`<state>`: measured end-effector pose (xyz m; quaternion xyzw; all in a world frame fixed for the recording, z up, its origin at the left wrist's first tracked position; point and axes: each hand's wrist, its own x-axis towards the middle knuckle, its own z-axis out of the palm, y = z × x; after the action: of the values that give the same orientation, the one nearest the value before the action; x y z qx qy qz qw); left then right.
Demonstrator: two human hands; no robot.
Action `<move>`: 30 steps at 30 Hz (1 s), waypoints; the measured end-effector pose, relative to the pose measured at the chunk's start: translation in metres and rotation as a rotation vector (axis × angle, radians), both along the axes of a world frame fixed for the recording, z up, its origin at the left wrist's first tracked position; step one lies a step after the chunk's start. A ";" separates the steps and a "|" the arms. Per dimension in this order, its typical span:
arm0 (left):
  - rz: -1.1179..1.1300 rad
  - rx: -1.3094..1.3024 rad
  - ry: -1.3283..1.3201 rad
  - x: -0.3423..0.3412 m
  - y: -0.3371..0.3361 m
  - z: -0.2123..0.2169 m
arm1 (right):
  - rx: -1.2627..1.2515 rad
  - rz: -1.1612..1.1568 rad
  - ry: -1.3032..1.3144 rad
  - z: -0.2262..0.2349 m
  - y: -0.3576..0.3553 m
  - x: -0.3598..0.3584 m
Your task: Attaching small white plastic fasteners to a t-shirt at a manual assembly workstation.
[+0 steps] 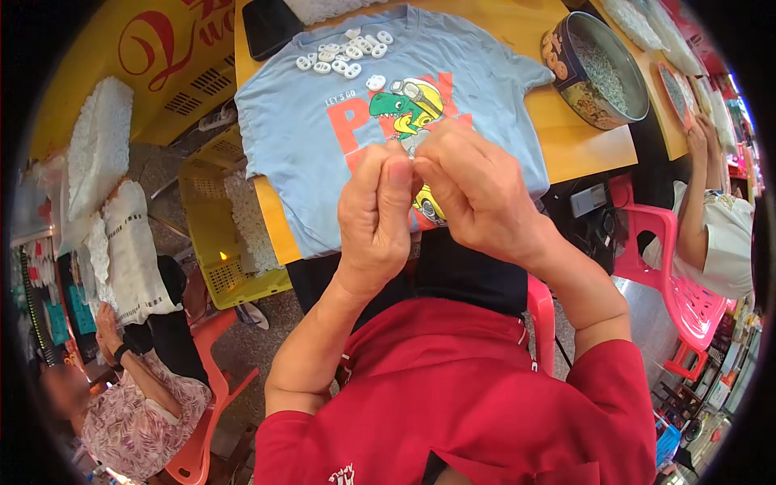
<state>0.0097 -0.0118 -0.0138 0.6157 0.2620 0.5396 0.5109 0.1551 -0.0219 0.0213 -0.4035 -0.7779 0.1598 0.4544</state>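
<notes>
My left hand (374, 212) and my right hand (471, 192) are raised together in front of my chest, fingertips meeting. Both are pinched narrow, thumbs pressed against forefingers, around a small white plastic piece (414, 145) that shows only as a pale sliver between the fingertips; most of it is hidden, so I cannot tell its full shape.

Just beyond my hands lies a light blue T-shirt (307, 121) spread flat over the yellow bench (582, 137), with a green cartoon dinosaur (396, 109) and red lettering printed on its chest. Farther out, near the shirt's collar, a loose cluster of white plastic rings (343, 52) rests on the fabric, and one more ring (375, 82) lies apart from the cluster, closer to my hands.

Past my right hand, at the far corner of the bench, stands a round tin (566, 81) filled with small pale bits. Beyond my left hand, at the bench's far edge, is a flat black item (271, 24).

Below and to the left of my left hand, beside the bench, a yellow plastic crate (202, 194) holds more white parts. A seated person in a floral top (137, 404) is low on my left, and another person's arm (695, 186) rests by a pink chair (671, 275) on my right.
</notes>
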 end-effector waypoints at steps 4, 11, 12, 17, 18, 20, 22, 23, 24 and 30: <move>-0.013 -0.223 -0.083 0.000 0.006 -0.007 | -0.045 -0.087 -0.019 -0.013 0.005 -0.005; -0.091 -0.286 -0.172 -0.016 0.014 -0.012 | -0.214 0.001 0.038 -0.003 0.008 0.005; -0.122 -0.275 -0.192 -0.018 0.014 -0.012 | -0.195 0.005 0.023 -0.001 0.008 0.006; -0.089 -0.237 -0.145 -0.018 0.006 -0.007 | -0.108 0.071 -0.033 0.004 0.007 0.001; -0.098 -0.232 -0.121 -0.018 0.005 -0.006 | -0.113 0.073 -0.050 0.003 0.006 0.001; -0.108 -0.219 -0.107 -0.019 0.003 -0.002 | -0.115 0.074 -0.068 0.002 0.005 0.001; -0.117 -0.206 -0.093 -0.021 0.002 -0.001 | -0.062 0.110 -0.124 0.002 0.005 0.001; -0.138 -0.175 -0.106 -0.022 0.001 -0.002 | -0.061 0.110 -0.126 0.003 0.004 0.001; -0.158 -0.145 -0.119 -0.023 0.001 -0.003 | -0.043 0.117 -0.113 0.003 0.003 0.000; -0.126 -0.214 -0.138 -0.017 -0.008 0.004 | -0.057 0.114 -0.014 0.001 -0.001 -0.006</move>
<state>-0.0069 -0.0200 -0.0097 0.5344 0.2434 0.5165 0.6232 0.1491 -0.0229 0.0226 -0.3726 -0.7978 0.2046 0.4276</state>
